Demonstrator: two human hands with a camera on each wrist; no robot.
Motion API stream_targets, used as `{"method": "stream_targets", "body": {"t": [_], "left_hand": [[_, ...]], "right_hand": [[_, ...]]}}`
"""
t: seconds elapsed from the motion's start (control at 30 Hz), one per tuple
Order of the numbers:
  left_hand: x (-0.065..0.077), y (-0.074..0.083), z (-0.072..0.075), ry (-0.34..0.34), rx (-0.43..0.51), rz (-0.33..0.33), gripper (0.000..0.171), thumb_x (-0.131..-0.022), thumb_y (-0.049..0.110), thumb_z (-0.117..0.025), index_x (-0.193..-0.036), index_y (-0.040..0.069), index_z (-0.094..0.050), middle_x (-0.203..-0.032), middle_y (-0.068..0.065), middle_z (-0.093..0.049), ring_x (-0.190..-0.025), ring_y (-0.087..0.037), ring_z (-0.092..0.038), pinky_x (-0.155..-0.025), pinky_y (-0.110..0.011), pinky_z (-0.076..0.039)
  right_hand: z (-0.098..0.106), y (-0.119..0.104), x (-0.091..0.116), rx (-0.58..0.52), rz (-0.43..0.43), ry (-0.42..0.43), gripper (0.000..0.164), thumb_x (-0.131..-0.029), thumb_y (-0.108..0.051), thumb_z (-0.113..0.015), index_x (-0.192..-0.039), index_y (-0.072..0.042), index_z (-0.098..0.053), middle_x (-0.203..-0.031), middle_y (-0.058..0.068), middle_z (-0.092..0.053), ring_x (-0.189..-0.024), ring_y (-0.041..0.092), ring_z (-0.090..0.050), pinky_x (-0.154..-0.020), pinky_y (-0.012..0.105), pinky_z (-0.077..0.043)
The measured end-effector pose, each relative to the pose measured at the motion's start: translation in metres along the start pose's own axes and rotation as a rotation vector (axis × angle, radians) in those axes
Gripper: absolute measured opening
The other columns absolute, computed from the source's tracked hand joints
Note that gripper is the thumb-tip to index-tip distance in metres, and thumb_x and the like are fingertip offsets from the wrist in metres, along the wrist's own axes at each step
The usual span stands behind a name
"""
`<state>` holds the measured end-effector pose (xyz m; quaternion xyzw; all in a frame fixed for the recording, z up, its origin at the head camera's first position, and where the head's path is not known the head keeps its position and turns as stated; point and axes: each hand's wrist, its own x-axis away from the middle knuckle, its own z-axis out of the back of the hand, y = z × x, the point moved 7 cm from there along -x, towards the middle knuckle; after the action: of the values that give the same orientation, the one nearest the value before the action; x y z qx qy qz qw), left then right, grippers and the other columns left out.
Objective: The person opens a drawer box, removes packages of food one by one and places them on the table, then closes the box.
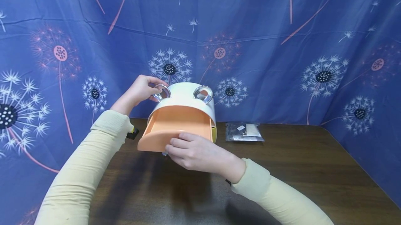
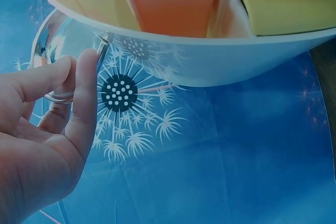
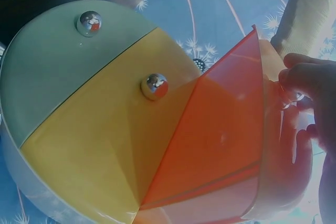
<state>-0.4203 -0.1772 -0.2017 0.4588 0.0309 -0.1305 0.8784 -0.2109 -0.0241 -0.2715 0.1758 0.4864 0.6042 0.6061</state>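
Note:
A rounded white drawer cabinet (image 1: 185, 91) has two chrome rings on top. My left hand (image 1: 138, 91) grips the left chrome ring (image 1: 168, 93) between thumb and fingers. At the front, an orange drawer (image 1: 156, 141) is pulled well out and its inside shows. With curled fingers my right hand (image 1: 195, 152) pinches the small knob (image 3: 299, 96) on that drawer's front, the fingers covering most of it. In the right wrist view, a yellow drawer front (image 3: 100, 145) and a green drawer front (image 3: 58, 77) sit closed, each with a round chrome knob.
A clear plastic bag (image 1: 233, 131) with a white piece inside lies on the dark wooden table (image 1: 300, 162), right of the cabinet. Behind the table hangs a blue cloth (image 1: 266, 16) with a dandelion print. A small black-and-yellow object (image 1: 133, 134) shows under the left sleeve.

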Motion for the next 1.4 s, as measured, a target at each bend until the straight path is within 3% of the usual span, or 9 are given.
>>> {"method": "stream_targets", "body": {"t": [0.2, 0.33, 0.47, 0.7, 0.83, 1.07, 1.4], "left_hand": [[0.002, 0.001, 0.000, -0.004, -0.005, 0.004, 0.031, -0.091, 0.000, -0.058, -0.121, 0.006, -0.064, -0.111, -0.013, -0.062, -0.086, -0.021, -0.064, -0.066, -0.034, -0.059], [0.003, 0.002, 0.000, -0.005, -0.002, 0.005, 0.031, -0.091, 0.000, -0.058, -0.121, 0.005, -0.063, -0.113, -0.013, -0.061, -0.085, -0.020, -0.063, -0.068, -0.036, -0.059], [0.004, 0.003, -0.001, 0.000, -0.001, 0.005, 0.031, -0.091, 0.001, -0.058, -0.121, 0.005, -0.063, -0.110, -0.013, -0.062, -0.083, -0.019, -0.064, -0.073, -0.042, -0.058], [0.004, 0.002, 0.000, 0.007, -0.004, 0.007, 0.029, -0.091, 0.001, -0.059, -0.119, 0.008, -0.065, -0.109, -0.013, -0.062, -0.083, -0.019, -0.064, -0.069, -0.038, -0.059], [0.004, 0.001, 0.000, 0.008, -0.004, 0.014, 0.029, -0.091, 0.002, -0.058, -0.119, 0.008, -0.065, -0.111, -0.012, -0.062, -0.085, -0.020, -0.063, -0.066, -0.034, -0.059], [0.003, -0.001, 0.000, 0.013, -0.016, 0.020, 0.028, -0.092, 0.003, -0.058, -0.119, 0.010, -0.065, -0.113, -0.012, -0.061, -0.089, -0.022, -0.063, -0.069, -0.037, -0.059], [0.003, 0.000, -0.001, 0.014, -0.028, 0.029, 0.027, -0.093, 0.004, -0.058, -0.118, 0.010, -0.065, -0.112, -0.012, -0.063, -0.090, -0.023, -0.064, -0.070, -0.037, -0.059]], "right_hand": [[0.009, 0.006, -0.004, 0.012, -0.001, 0.037, 0.046, -0.099, -0.001, -0.029, -0.101, -0.017, -0.072, -0.104, -0.003, -0.063, -0.093, 0.015, -0.056, -0.088, 0.026, -0.047], [0.016, 0.011, -0.006, 0.002, -0.011, 0.045, 0.045, -0.101, -0.002, -0.030, -0.101, -0.018, -0.072, -0.104, -0.003, -0.063, -0.093, 0.013, -0.056, -0.087, 0.023, -0.047], [0.008, 0.011, -0.003, -0.021, -0.024, 0.032, 0.045, -0.102, -0.004, -0.029, -0.102, -0.017, -0.072, -0.104, -0.002, -0.063, -0.094, 0.014, -0.056, -0.087, 0.025, -0.047], [-0.005, 0.014, 0.003, -0.016, -0.048, 0.000, 0.020, -0.095, -0.011, -0.055, -0.105, -0.018, -0.071, -0.110, 0.000, -0.064, -0.101, 0.017, -0.056, -0.093, 0.029, -0.046], [-0.009, 0.017, 0.004, -0.030, -0.064, -0.016, 0.019, -0.091, -0.015, -0.063, -0.108, -0.018, -0.071, -0.112, 0.000, -0.064, -0.103, 0.017, -0.057, -0.096, 0.029, -0.046], [-0.017, 0.024, 0.007, -0.057, -0.087, -0.065, 0.021, -0.089, -0.017, -0.067, -0.109, -0.018, -0.071, -0.114, 0.001, -0.064, -0.107, 0.017, -0.056, -0.099, 0.029, -0.044], [-0.024, 0.032, 0.009, -0.062, -0.099, -0.042, 0.020, -0.088, -0.014, -0.067, -0.107, -0.018, -0.071, -0.112, -0.001, -0.064, -0.106, 0.016, -0.057, -0.096, 0.028, -0.045]]}}
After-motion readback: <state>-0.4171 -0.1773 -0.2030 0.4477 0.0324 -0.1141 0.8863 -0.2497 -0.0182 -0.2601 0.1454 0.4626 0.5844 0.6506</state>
